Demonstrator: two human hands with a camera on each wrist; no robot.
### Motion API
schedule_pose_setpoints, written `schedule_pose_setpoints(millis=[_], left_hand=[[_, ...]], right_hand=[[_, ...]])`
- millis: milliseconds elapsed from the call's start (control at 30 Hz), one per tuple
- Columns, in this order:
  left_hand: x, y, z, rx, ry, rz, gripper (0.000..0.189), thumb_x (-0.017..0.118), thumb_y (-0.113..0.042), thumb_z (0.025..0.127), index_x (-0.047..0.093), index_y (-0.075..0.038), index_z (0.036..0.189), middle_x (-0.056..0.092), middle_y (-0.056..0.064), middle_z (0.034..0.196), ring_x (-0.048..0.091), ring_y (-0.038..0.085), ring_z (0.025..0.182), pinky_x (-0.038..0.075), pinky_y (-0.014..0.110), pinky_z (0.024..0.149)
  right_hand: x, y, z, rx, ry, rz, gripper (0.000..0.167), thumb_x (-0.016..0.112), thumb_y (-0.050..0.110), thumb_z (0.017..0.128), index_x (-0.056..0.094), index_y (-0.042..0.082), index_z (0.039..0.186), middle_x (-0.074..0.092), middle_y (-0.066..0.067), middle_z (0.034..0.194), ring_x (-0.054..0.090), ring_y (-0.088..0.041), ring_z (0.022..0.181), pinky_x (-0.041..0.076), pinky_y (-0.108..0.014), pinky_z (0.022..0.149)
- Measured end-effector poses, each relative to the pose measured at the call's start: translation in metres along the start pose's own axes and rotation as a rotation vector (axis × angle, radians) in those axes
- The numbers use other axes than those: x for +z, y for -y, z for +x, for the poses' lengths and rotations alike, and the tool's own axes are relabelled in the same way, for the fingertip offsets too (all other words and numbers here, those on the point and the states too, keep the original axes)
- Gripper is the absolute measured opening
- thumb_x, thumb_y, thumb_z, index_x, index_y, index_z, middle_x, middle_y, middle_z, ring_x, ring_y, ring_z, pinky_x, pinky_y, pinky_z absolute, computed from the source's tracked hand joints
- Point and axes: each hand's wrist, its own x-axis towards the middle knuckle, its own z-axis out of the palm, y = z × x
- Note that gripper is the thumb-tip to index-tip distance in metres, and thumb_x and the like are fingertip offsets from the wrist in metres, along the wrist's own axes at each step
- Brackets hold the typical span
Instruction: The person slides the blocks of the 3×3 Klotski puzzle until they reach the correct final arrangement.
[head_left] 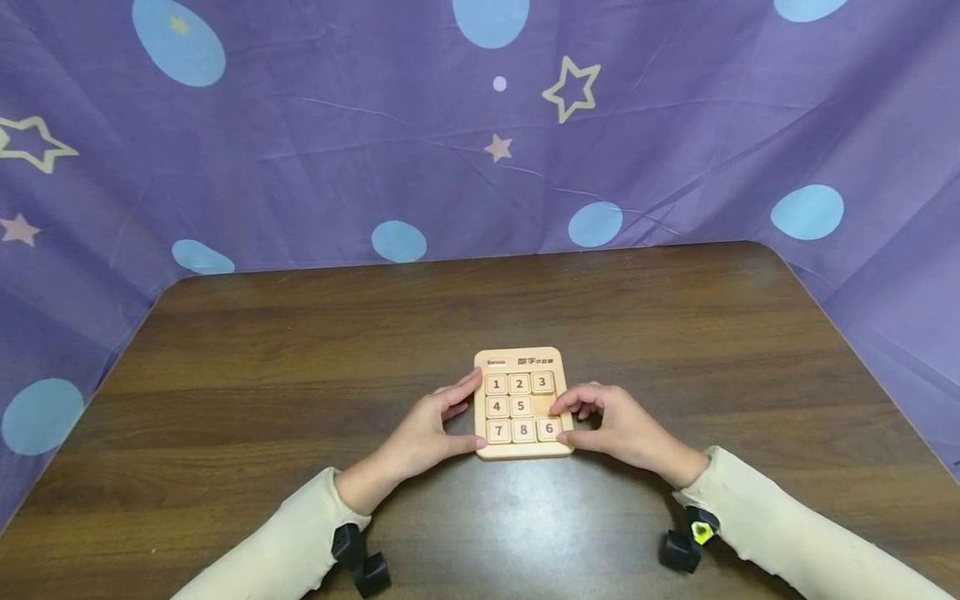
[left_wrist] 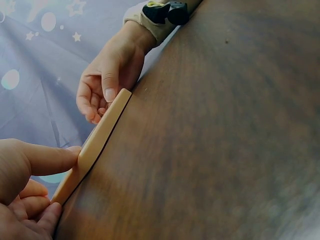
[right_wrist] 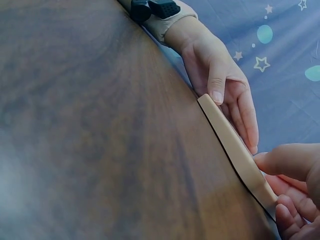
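Note:
A pale wooden number sliding puzzle (head_left: 525, 450) lies on the table, its numbered tiles in three rows. The top row reads 1, 2, 3; the middle has 4, 5 and a bare slot at the right; the bottom reads 7, 8, 6. My left hand (head_left: 422, 432) holds the frame's left side, thumb at the lower corner and fingers along the upper edge. At the right side, my right hand (head_left: 626, 427) has its index fingertip over the bare slot and its thumb by the 6 tile (head_left: 548, 427). Its other fingers bend beside the frame's right edge.
The brown wooden table (head_left: 315, 350) stretches around the puzzle on all sides. A purple curtain (head_left: 315, 142) with stars and blue spots hangs behind its far edge. Black wrist devices (head_left: 362, 560) sit at the sleeves.

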Motion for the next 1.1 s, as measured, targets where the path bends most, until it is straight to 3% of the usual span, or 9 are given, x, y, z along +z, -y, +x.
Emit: schedule_pose_setpoints(millis=[300, 1100], left_hand=[[-0.0005, -0.0012, -0.0006, 0.008, -0.001, 0.004, 0.078, 0.076, 0.002, 0.072, 0.037, 0.008, 0.139, 0.032, 0.018, 0.149, 0.032, 0.031, 0.136, 0.039, 0.039, 0.106], [0.0006, -0.0005, -0.001, 0.003, 0.002, 0.011, 0.077, 0.077, 0.001, 0.072, 0.038, 0.008, 0.139, 0.033, 0.018, 0.149, 0.032, 0.031, 0.136, 0.039, 0.039, 0.106]], right_hand=[[0.0006, -0.002, 0.0, -0.036, 0.0, -0.007, 0.024, 0.078, 0.007, 0.071, 0.069, 0.012, 0.093, 0.066, 0.003, 0.089, 0.053, -0.01, 0.077, 0.049, -0.022, 0.068], [0.0035, -0.0006, 0.0025, -0.01, -0.028, -0.01, 0.025, 0.078, 0.006, 0.071, 0.07, 0.014, 0.094, 0.065, 0.006, 0.09, 0.054, -0.01, 0.077, 0.049, -0.022, 0.069]])
